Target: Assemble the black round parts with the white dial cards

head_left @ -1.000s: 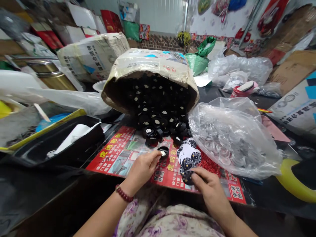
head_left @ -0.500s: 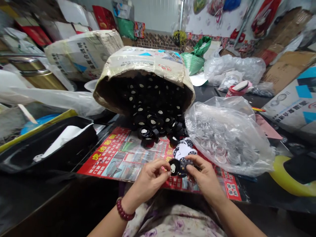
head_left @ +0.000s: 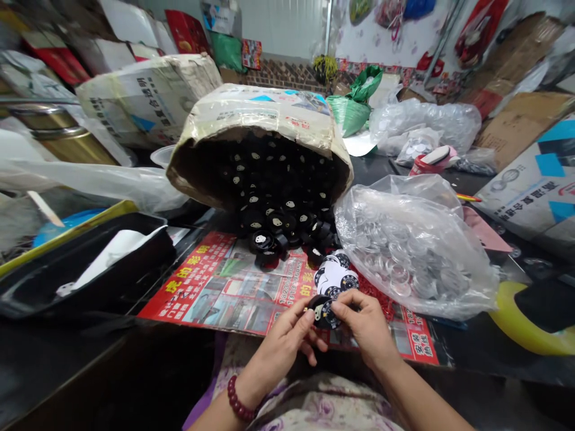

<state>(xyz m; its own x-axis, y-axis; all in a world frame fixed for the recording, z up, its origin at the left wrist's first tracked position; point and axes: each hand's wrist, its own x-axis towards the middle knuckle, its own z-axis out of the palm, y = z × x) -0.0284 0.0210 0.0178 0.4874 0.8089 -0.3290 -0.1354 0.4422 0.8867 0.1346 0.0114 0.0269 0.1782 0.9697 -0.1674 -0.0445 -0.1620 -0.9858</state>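
Note:
Between thumb and fingers, my left hand (head_left: 291, 332) grips a round black case (head_left: 318, 309) with a pale piece inside. My right hand (head_left: 366, 320) pinches a dark printed disc (head_left: 330, 313) against the case's right side. Several white and black printed discs (head_left: 335, 275) lie just beyond my hands on a red printed sheet (head_left: 211, 287). Behind them, a tipped carton (head_left: 260, 111) spills many black round cases (head_left: 276, 221) onto the sheet. To the right sits a clear bag (head_left: 413, 251) of transparent rings.
A black tray (head_left: 135, 239) with white paper (head_left: 112, 254) is on the left, near a gold canister (head_left: 72, 140). Red strands (head_left: 381, 302) lie by the bag. A yellow tape roll (head_left: 516, 326) is at the right edge, below a carton (head_left: 534, 161).
My left hand has moved right and turned, its fingers now around the black case. The printed disc has shifted lower and left, overlapping the case. The view has shifted slightly.

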